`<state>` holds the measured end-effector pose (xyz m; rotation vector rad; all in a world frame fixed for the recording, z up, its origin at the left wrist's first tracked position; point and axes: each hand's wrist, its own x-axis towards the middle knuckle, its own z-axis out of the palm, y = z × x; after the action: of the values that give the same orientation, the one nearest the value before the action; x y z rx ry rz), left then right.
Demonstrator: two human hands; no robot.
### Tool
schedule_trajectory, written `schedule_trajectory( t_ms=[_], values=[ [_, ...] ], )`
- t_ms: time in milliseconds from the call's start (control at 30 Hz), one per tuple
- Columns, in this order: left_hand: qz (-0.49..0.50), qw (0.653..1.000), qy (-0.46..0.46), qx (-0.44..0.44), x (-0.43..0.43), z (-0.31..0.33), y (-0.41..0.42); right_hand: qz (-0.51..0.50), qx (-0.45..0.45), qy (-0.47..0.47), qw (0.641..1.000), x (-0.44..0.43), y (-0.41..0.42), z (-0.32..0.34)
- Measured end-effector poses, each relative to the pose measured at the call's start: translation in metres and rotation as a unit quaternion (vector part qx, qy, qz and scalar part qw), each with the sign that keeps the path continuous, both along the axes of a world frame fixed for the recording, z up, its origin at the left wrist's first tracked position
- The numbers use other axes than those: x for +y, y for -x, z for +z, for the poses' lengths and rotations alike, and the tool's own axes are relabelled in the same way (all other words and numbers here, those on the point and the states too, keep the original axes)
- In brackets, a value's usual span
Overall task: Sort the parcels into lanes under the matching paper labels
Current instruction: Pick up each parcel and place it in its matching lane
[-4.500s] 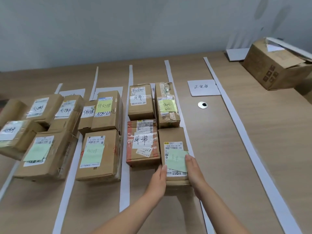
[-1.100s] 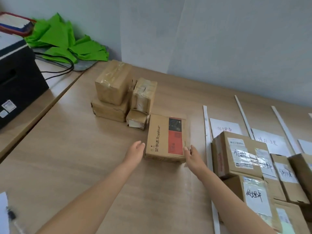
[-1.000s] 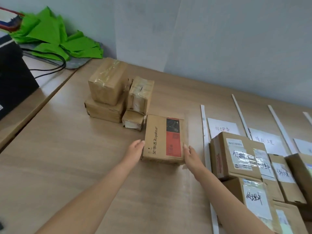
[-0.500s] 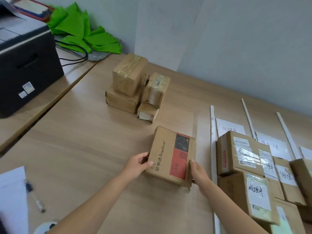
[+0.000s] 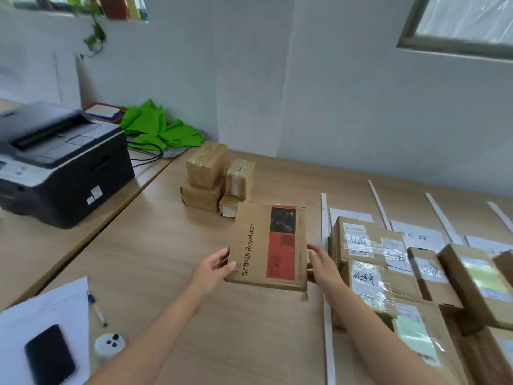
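Fingers (image 5: 222,263) of L hand (image 5: 212,270) & R hand (image 5: 322,266) clamp opposite side edges of Royalstar box (image 5: 268,245), held flat-ish above the table (image 5: 155,245), printed face up, just L of the first paper strip (image 5: 324,218). Behind it, small stack of taped parcels (image 5: 213,179); to the R, labelled parcels (image 5: 361,240) sit in lanes w/ paper labels (image 5: 416,238) beyond. Printer (image 5: 55,162) far L.

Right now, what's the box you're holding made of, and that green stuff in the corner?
The box looks like brown cardboard, matte, with printed red and black panels. The green stuff seems to be thin fabric or non-woven bag material; it lies crumpled in soft folds.
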<state>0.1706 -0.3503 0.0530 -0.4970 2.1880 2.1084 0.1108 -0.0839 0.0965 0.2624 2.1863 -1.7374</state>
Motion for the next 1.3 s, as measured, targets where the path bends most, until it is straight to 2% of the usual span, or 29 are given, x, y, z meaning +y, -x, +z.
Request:
schedule_trajectory(
  t_ms=[100,200,367,533,633,767,900,967,1067,1133,1200,1300],
  values=[
    [0.031,0.999,0.026,0.002,0.017,0.013,-0.021,0.026,0.031,-0.002,0.999,0.019,-0.025,-0.005],
    [0.077,0.996,0.044,0.007,0.025,0.022,-0.038,0.081,0.023,-0.028,0.996,0.031,-0.045,-0.018],
    [0.106,0.989,0.098,0.022,0.031,0.030,-0.069,0.168,-0.032,0.049,0.984,0.047,-0.081,-0.018],
    [0.073,0.989,0.128,-0.030,0.057,0.011,-0.090,0.212,-0.068,0.151,0.963,0.059,-0.103,0.001],
    [0.077,0.985,0.147,-0.045,0.079,-0.004,-0.093,0.246,-0.087,0.138,0.955,0.051,-0.111,0.023],
    [0.055,0.993,0.085,-0.066,0.096,-0.007,-0.093,0.287,-0.071,0.063,0.953,0.038,-0.108,0.038],
    [0.092,0.986,0.060,-0.127,0.107,0.021,-0.085,0.321,-0.037,-0.024,0.946,0.030,-0.102,0.041],
    [0.090,0.987,0.026,-0.128,0.113,0.037,-0.083,0.325,-0.010,-0.046,0.945,0.030,-0.097,0.037],
    [0.106,0.991,-0.005,-0.084,0.111,0.050,-0.077,0.325,0.030,-0.013,0.945,0.033,-0.087,0.035],
    [0.116,0.992,-0.023,-0.045,0.106,0.056,-0.072,0.311,0.016,0.041,0.949,0.035,-0.084,0.038],
    [0.099,0.994,-0.038,-0.007,0.102,0.064,-0.068,0.261,-0.003,0.101,0.960,0.032,-0.079,0.038],
    [0.055,0.996,-0.057,0.032,0.107,0.073,-0.066,0.188,0.025,0.112,0.975,0.023,-0.073,0.035]
  ],
)
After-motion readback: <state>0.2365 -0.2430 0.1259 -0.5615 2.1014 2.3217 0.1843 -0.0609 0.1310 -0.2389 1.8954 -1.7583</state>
